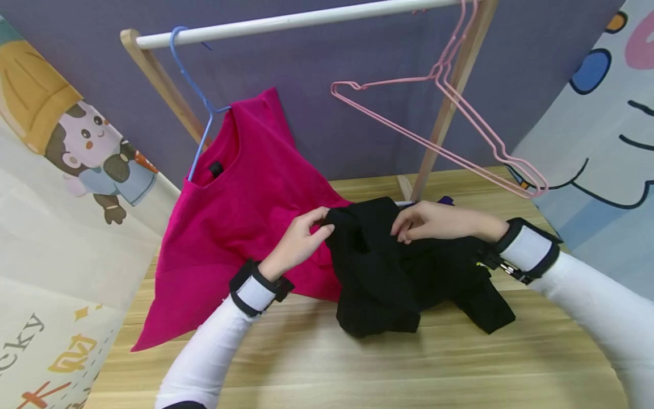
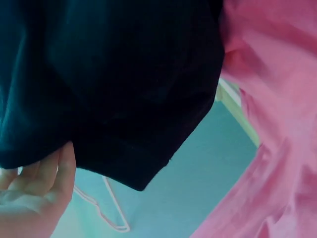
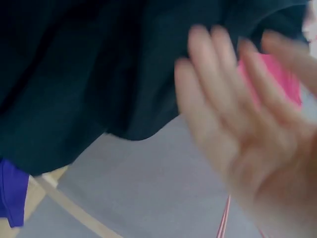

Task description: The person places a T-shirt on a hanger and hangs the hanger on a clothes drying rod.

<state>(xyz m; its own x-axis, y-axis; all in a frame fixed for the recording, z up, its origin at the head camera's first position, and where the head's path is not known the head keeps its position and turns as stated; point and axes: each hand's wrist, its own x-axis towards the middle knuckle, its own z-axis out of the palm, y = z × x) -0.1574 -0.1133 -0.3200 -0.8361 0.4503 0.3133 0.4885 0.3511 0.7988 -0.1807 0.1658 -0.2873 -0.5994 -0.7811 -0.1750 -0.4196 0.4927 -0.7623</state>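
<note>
A bunched black garment [image 1: 378, 284] lies partly raised over the wooden tabletop, its cloth filling much of both wrist views. My left hand [image 1: 301, 238] pinches its upper left edge between thumb and fingers; in the left wrist view those fingers [image 2: 63, 173] go under the hem. Over the garment's upper right part is my right hand [image 1: 434, 220]. Its fingers [image 3: 213, 74] look loose and blurred in the right wrist view, spread beside the black cloth without gripping it. A magenta shirt [image 1: 255, 193] hangs from a blue hanger [image 1: 193, 85], its lower part spread behind the left hand.
A white rod [image 1: 306, 20] on a wooden frame [image 1: 168, 94] crosses the back. Pink hangers [image 1: 447, 68] dangle from it at the right, above my right hand. A bit of purple cloth [image 3: 14, 193] shows behind the black garment. Printed curtains [image 1: 92, 255] stand at both sides.
</note>
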